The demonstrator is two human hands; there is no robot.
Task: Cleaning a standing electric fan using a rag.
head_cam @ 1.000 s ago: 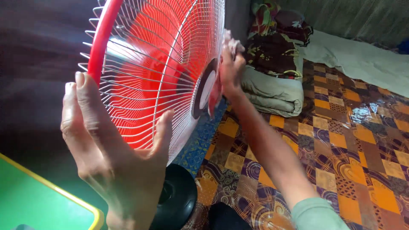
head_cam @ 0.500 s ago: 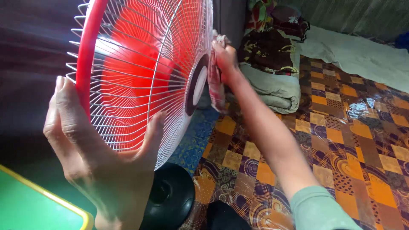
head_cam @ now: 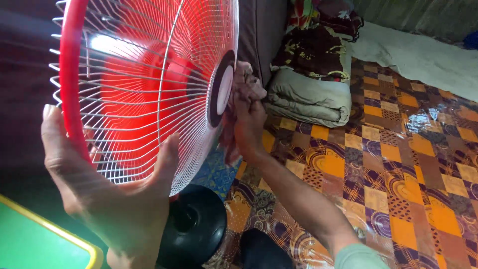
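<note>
My right hand (head_cam: 249, 127) has come down the front of the fan since a moment ago: it was up near the top of the round centre badge, and now it sits at about four o'clock from that badge (head_cam: 222, 89), with the cloth (head_cam: 244, 87) bunched above my knuckles. My left hand (head_cam: 107, 192) has kept its place on the rim, though the whole fan head has swung a little to the left in my view.

My right fingers are closed around the pinkish cloth, pressing it against the white wire grille (head_cam: 164, 84) just beside the badge; a tail of the cloth hangs down toward six o'clock along my wrist. My left hand is spread, fingers apart: the four fingers lie behind the red rim (head_cam: 69, 89) at about eight o'clock of the cage, and my thumb rests on the front wires at about six o'clock, so the cage edge sits between thumb and fingers. The red blades (head_cam: 134, 94) show through the wires.

The black round base (head_cam: 191, 226) stands below the cage at six o'clock, near my left wrist. To the right the patterned orange and purple mat (head_cam: 398, 174) lies open. At one o'clock from my right hand a folded grey blanket (head_cam: 308, 97) lies near, with dark flowered bedding (head_cam: 313, 52) on top. A green board with a yellow edge (head_cam: 40, 239) fills the corner at seven o'clock.
</note>
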